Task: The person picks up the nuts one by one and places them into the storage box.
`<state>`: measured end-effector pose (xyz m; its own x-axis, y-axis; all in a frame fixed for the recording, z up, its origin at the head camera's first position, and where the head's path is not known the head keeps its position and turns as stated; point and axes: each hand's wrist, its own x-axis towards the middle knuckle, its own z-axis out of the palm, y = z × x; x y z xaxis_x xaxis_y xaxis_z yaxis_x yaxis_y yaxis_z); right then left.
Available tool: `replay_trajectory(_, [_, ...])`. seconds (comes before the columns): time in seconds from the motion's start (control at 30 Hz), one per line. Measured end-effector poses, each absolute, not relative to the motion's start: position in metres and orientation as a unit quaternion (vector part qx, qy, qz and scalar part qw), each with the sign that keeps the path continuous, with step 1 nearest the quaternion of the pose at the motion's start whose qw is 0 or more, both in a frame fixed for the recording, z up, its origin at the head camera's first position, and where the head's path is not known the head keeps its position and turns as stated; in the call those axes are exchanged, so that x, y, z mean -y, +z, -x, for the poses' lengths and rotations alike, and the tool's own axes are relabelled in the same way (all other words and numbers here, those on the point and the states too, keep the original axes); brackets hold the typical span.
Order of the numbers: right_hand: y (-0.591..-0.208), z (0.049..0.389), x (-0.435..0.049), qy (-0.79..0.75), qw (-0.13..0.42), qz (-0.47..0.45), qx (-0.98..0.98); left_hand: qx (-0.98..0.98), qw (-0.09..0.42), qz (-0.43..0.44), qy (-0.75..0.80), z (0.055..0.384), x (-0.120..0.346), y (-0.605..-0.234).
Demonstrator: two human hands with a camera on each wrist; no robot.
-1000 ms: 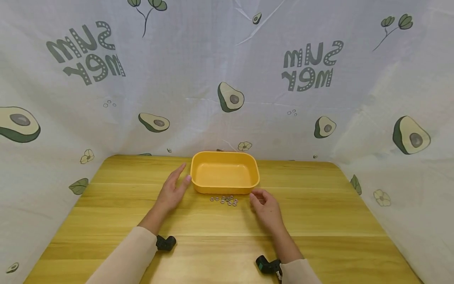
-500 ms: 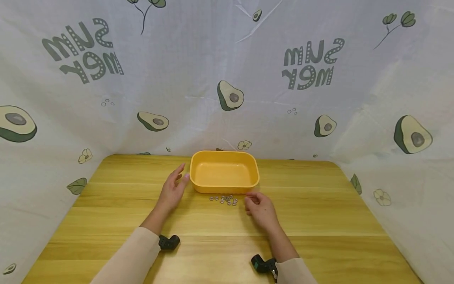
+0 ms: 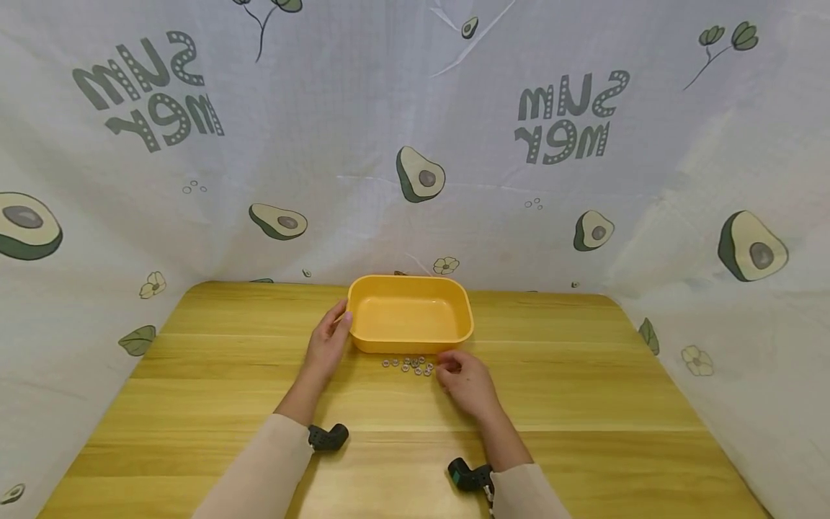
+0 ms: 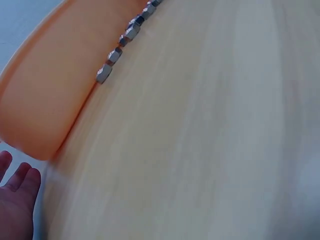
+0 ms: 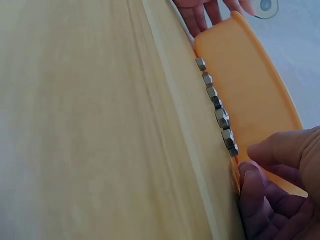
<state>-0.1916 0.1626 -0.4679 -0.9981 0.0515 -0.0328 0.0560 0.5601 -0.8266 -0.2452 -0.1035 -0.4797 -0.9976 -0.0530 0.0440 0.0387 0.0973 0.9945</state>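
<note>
A yellow plastic bin (image 3: 408, 346) stands at the back of the wooden table. Just in front of it lie several small metal hex nuts (image 3: 418, 370), lined up along the bin's wall in the right wrist view. My left hand (image 3: 327, 347) is at the bin's left end, its fairly straight fingers right at the wall and the thumb beside the rim. My right hand (image 3: 468, 383) hovers at the right end of the nuts. Its thumb (image 5: 272, 150) and index finger are bent but apart, with nothing showing between them; the other fingers curl loosely.
The wooden table (image 3: 583, 389) extends to both sides and toward me. A white cloth (image 3: 493, 216) printed with avocados hangs behind the table and at its sides. Black wrist cameras (image 3: 329, 437) are worn below both hands.
My left hand has moved right, up to the bin's left end. My right hand has moved left from the bin's right corner to the nuts. The bin and nuts stay put.
</note>
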Motion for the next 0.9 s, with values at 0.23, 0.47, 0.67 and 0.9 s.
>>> replay_trajectory(0.23, [-0.468,0.194,-0.158,-0.418,0.003,-0.014,-0.908,0.712,0.035,-0.025,-0.701,0.248,0.095,-0.482])
replay_trajectory(0.47, [-0.470,0.195,-0.157,-0.389,-0.006,0.001,-0.921,0.691,0.046,-0.055,-0.720,0.248,0.088,-0.485])
replay_trajectory(0.67, [-0.474,0.195,-0.159,-0.368,-0.013,0.010,-0.929,0.682,0.054,-0.076,-0.726,0.249,0.083,-0.485])
replay_trajectory(0.9, [-0.472,0.197,-0.156,-0.371,-0.003,0.013,-0.929,0.689,0.073,-0.089,-0.716,0.252,0.080,-0.486])
